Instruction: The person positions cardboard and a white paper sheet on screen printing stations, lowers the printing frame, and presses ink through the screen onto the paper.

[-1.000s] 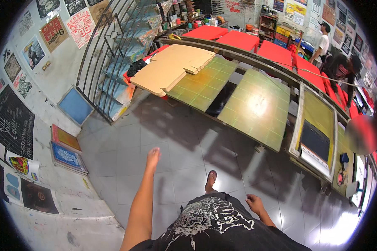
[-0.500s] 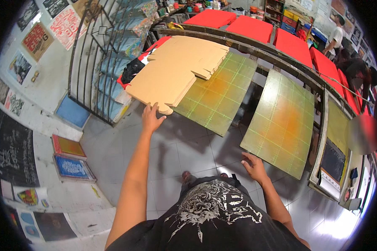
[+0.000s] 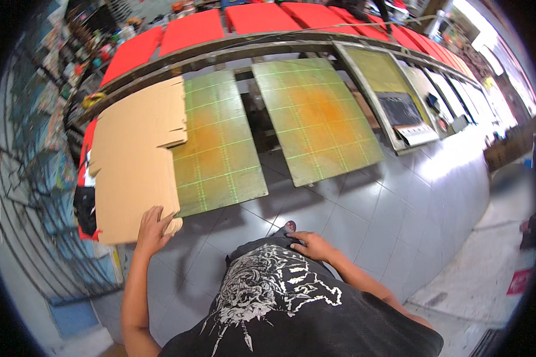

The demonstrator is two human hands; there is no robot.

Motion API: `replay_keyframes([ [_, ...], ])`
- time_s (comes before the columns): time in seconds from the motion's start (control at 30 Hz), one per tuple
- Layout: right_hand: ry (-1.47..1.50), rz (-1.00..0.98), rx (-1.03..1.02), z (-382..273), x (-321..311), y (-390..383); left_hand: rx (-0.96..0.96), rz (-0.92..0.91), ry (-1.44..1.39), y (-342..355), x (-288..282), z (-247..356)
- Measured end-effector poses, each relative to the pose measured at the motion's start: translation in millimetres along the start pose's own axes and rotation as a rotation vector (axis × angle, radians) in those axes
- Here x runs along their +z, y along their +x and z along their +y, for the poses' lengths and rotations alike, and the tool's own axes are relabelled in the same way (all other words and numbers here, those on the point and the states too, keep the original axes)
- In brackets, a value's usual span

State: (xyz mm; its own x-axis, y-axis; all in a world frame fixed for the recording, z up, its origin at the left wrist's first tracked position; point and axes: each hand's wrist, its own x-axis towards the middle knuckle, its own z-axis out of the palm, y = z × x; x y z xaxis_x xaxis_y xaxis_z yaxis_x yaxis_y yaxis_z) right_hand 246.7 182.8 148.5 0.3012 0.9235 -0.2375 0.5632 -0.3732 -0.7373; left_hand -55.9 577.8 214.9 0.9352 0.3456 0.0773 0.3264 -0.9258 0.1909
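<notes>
Cardboard stack lies flat at the L end of the near row of boards, its R part overlapping the first green board. Long axis runs approx. from the dark rail twd the person, i.e. nearly up-down in view; far edge slants, R corner farther off than L. Slits + a stepped notch face R, twd the board's bare half; a small rounded tab sticks out at the near R corner.

L hand is on the stack's near edge by that tab, fingers pointing away from the person, thumb spread off to the R, apart from the index. Can't tell if they pinch any sheets.

R hand is off the stack, in front of the black shirt, pointing L; thumb + index slightly apart, other fingers partly hidden.

Black cloth just beside stack's L edge, on red. 2nd green board sits R of the 1st w/ a gap btwn, orange patch mid. Framed screen farther R. Red boards line the rail's far side. Grey tile floor below.
</notes>
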Motion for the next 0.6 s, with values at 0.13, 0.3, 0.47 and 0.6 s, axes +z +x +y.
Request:
replay_keyframes([
  [0.13,0.081,0.033,0.098,-4,24,-18,0.029,-0.088,-0.155,7,2,-11],
  [0.3,0.069,0.161,0.058,-2,39,-11,-0.003,-0.131,-0.240,12,-24,-16],
  [0.47,0.086,0.137,0.050,-27,31,3,-0.069,-0.041,-0.395,9,-41,-11],
  [0.6,0.197,0.055,-0.012,-84,9,44,-0.075,0.106,-0.445,6,-61,-13],
])
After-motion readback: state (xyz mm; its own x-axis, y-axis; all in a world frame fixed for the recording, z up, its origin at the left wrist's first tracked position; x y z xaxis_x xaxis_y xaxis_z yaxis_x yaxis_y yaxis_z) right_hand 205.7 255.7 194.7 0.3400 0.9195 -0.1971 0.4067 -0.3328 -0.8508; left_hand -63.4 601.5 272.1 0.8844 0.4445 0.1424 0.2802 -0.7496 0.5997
